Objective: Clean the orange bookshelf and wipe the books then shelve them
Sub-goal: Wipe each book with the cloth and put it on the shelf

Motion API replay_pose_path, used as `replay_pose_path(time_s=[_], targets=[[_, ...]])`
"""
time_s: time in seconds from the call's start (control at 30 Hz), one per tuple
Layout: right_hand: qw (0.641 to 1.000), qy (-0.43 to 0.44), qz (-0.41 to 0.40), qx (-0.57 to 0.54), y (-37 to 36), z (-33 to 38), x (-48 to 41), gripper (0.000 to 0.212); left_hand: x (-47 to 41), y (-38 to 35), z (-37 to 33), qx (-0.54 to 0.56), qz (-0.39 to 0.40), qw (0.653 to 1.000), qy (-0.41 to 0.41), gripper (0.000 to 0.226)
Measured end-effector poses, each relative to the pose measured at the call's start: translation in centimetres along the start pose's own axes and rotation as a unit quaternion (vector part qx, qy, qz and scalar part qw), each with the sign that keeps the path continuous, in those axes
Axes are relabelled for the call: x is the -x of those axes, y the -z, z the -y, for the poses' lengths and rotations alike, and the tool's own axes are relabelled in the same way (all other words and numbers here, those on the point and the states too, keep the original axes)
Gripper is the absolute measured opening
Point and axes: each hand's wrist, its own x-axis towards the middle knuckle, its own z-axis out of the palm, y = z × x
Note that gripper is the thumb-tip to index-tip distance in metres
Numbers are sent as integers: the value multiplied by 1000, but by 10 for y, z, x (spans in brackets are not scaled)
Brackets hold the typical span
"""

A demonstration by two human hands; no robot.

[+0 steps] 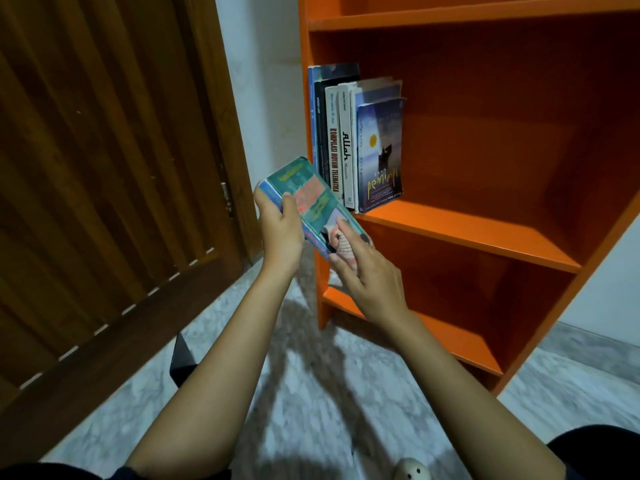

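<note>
Head view. We find the left hand (281,227) closed around the upper spine edge of a teal paperback (313,202), thumb lying on the front cover. The right hand (367,276) has its fingers (349,233) laid flat on the lower part of the same cover; whether anything is pinched beneath them we cannot tell. The paperback is held tilted, in the air, just in front of the left upright of the orange bookshelf (467,230), touching no shelf board that we can see.

A row of books (356,143) stands upright at the left end of the middle shelf, the outermost leaning slightly with its cover facing out.

We judge the paperback light and fairly limp: the cover looks worn and would bend if gripped at one corner only. The glossy cover may slide under flat fingers. The sound hold is along the spine, as the left hand has it, with the other hand steadying the free edge while it goes in beside the standing row.

Not established: no cloth is visible in either hand. The paperback's title is blurred. The top and right side of the bookshelf are cut off by the frame. A dark object (181,362) on the floor (311,393) and a pale rounded item (414,471) at the bottom edge cannot be identified.
</note>
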Motion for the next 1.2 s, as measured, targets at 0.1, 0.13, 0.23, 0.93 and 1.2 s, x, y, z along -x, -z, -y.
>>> replay_pose_path(time_s=[0.1, 0.13, 0.23, 0.93, 1.2], targets=[[997, 1, -13, -76, -10, 10, 2, 56, 6, 0, -6, 42, 67, 997, -20, 40], [995, -4, -14, -100, -13, 12, 1, 57, 8, 0, -9, 65, 91, 993, -23, 44], [995, 5, -22, -101, -16, 15, -7, 60, 12, 5, -15, 80, 158, 984, -28, 51], [935, -130, -226, -242, 23, 7, -67, 47, 27, -21, -27, 67, 160, 981, -85, 46], [983, 77, -138, -93, 0, 20, -23, 49, 19, -27, -32, 76, 41, 989, -122, 47]])
